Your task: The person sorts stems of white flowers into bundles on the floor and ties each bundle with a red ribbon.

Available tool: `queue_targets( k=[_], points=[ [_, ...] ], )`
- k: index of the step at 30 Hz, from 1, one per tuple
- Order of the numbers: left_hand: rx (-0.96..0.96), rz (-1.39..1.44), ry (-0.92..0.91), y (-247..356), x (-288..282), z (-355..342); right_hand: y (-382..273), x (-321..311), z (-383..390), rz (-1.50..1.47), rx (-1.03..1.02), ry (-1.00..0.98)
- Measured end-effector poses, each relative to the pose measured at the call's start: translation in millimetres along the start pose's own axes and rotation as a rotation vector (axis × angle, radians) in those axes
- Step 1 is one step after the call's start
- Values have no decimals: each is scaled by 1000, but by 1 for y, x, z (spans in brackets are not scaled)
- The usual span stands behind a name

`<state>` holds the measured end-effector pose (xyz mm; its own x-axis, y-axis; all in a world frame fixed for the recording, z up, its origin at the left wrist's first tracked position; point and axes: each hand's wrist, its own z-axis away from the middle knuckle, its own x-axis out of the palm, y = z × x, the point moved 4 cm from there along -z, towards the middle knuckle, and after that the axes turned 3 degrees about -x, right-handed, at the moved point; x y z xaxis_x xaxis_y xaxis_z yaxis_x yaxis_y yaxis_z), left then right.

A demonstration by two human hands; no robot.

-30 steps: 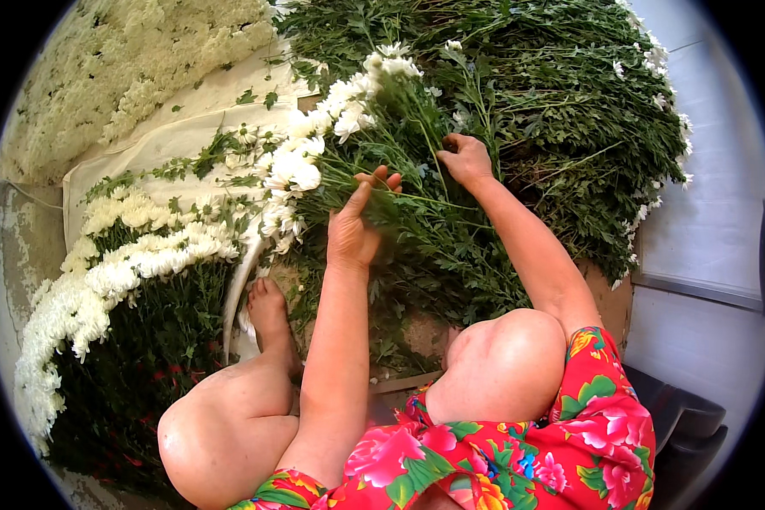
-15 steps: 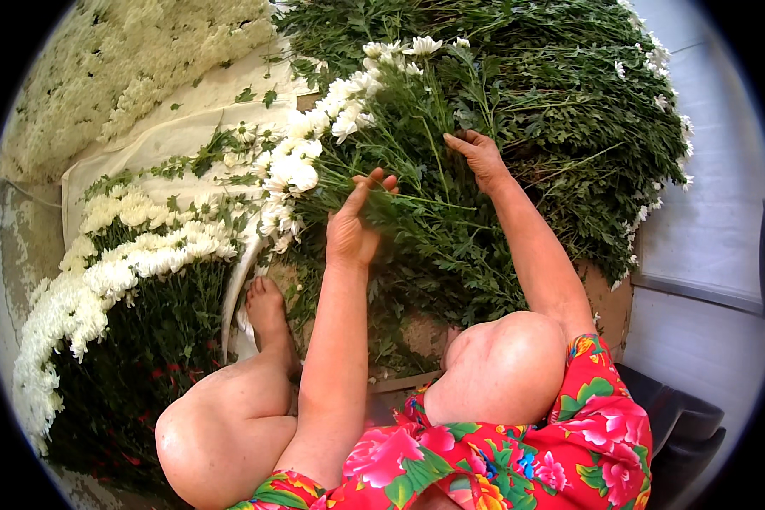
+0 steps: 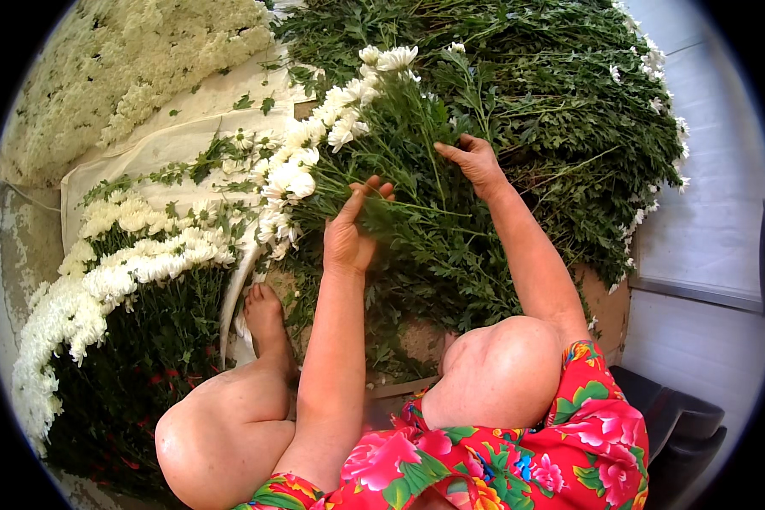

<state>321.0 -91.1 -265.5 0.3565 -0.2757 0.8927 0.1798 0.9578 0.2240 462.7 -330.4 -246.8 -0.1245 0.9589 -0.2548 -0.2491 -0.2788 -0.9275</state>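
I watch the left hand (image 3: pixel 352 236), fingers curled round a white-flowered bunch (image 3: pixel 335 175) at upper centre, apparently mid-gathering and needing steadiness, but cannot tell whether the right hand (image 3: pixel 482 167) pinches anything.

Cloth (image 3: pixel 157 155), cream, creased, spread at upper left. Wall (image 3: pixel 10 255), grey, paint flaking, far left. Cord (image 3: pixel 31 199), thin, pale, running across the wall toward the cloth. Panelling (image 3: pixel 705 204), smooth, white, right side. Strip (image 3: pixel 697 292), pale, straight-edged, crossing the panelling. Moulded object (image 3: pixel 665 414), black, glossy, stepped outline, lower right; kind unclear. Cardboard-like sheet (image 3: pixel 610 313), brown, partly hidden, beside the panelling.
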Motion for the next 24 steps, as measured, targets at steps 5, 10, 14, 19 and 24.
queue_targets(
  k=[5, 10, 14, 19, 24],
  points=[
    [1, 0, -9, 4, -6, -2, -19, 10, 15, -284, -1, -41],
    [-4, -15, 24, 2, 0, 0, -25, 6, 20, -312, 14, -47],
    [3, 18, 19, 3, 1, 0, -14, 1, 14, -324, 16, -40],
    [7, 12, 9, 4, -1, 0, -7, -1, 8, -329, -2, -40],
    [2, -9, -11, 2, -4, -1, 5, -6, -10, -5, -27, 78]
  ],
)
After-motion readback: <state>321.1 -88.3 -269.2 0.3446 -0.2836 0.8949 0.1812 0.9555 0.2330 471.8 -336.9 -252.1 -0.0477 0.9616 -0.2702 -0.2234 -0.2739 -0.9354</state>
